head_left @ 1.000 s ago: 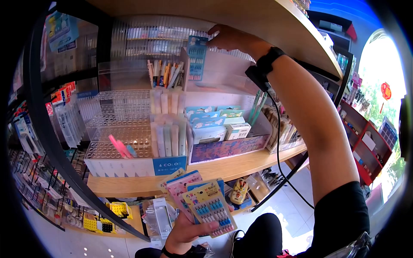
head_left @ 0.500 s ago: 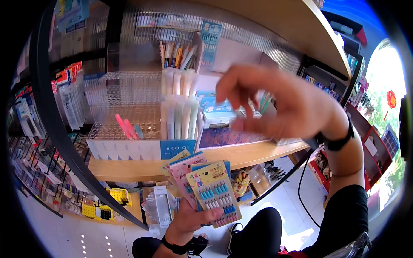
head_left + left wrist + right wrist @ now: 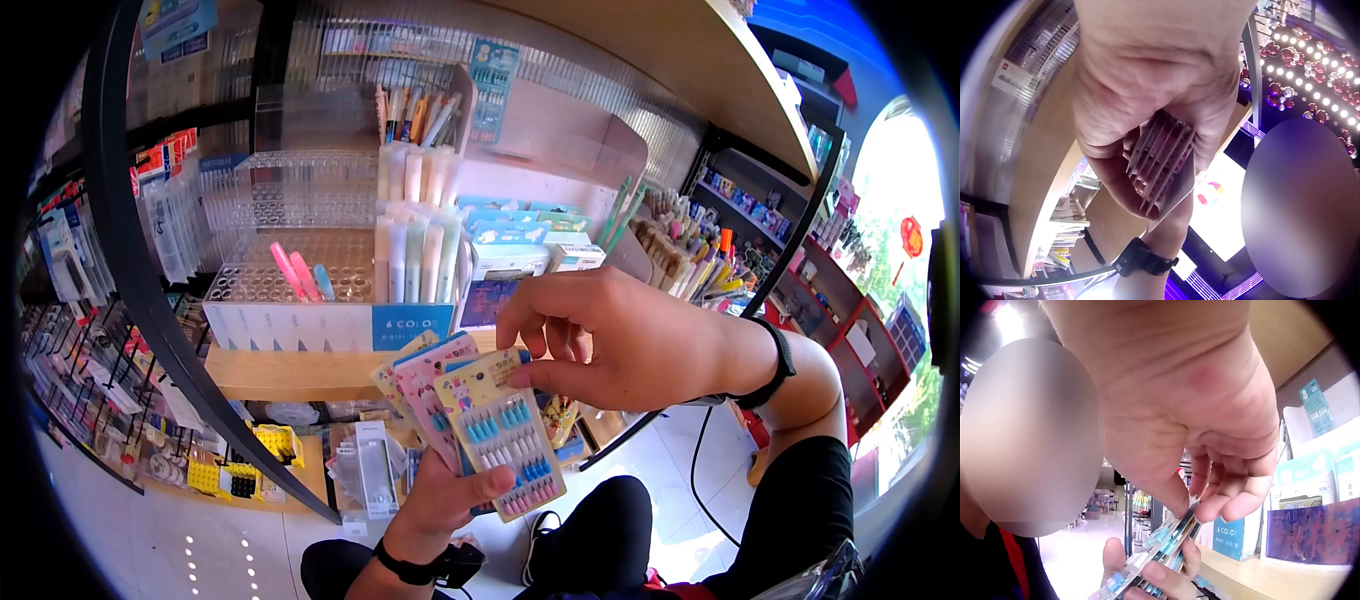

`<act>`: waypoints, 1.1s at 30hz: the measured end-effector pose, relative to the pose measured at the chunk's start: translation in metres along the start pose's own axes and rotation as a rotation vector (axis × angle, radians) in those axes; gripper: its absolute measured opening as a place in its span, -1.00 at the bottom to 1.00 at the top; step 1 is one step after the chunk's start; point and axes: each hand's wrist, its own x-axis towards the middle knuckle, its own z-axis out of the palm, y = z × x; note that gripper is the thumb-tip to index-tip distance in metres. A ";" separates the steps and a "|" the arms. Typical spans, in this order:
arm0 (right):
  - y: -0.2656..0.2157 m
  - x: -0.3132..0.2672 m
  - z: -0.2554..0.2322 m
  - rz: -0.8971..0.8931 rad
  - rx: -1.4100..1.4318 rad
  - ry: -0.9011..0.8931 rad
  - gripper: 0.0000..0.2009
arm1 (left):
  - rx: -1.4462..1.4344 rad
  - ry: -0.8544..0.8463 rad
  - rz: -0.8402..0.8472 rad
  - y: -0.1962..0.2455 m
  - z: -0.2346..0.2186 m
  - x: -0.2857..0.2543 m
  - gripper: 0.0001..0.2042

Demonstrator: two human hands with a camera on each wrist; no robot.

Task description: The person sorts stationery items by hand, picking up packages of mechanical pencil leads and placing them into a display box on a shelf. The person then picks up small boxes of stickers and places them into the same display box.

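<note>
My left hand grips a fanned stack of carded blister packs low in front of the shelf, thumb across the front. The front yellow pack shows rows of small pointed blue, white and pink pieces. Behind it a pink pack sticks out to the left. My right hand reaches in from the right and pinches the stack's top edge between thumb and forefinger, its other fingers curled. In the left wrist view the stacked packs appear edge-on inside my palm. A similar blue card stands upright at the shelf's back.
On the wooden shelf, a clear tiered rack holds pale markers, with pink pens lying in it. Beside it a bin holds blue-topped packets and boxes. More pens stand at right. A black post slants past on the left.
My right hand has come down from the blue card at the back of the shelf to the top of the packs. My left hand keeps its grip on them.
</note>
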 end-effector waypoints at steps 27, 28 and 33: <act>0.090 0.067 -0.174 -0.034 0.252 0.738 -0.70 | -0.098 -0.136 0.075 -0.002 0.002 0.001 -0.29; 0.093 0.074 -0.174 0.003 0.254 0.763 -0.68 | -0.099 -0.137 0.078 -0.003 0.001 0.001 -0.29; 0.115 0.109 -0.178 0.049 0.291 0.812 -0.61 | -0.069 -0.134 0.032 -0.002 0.000 0.000 -0.33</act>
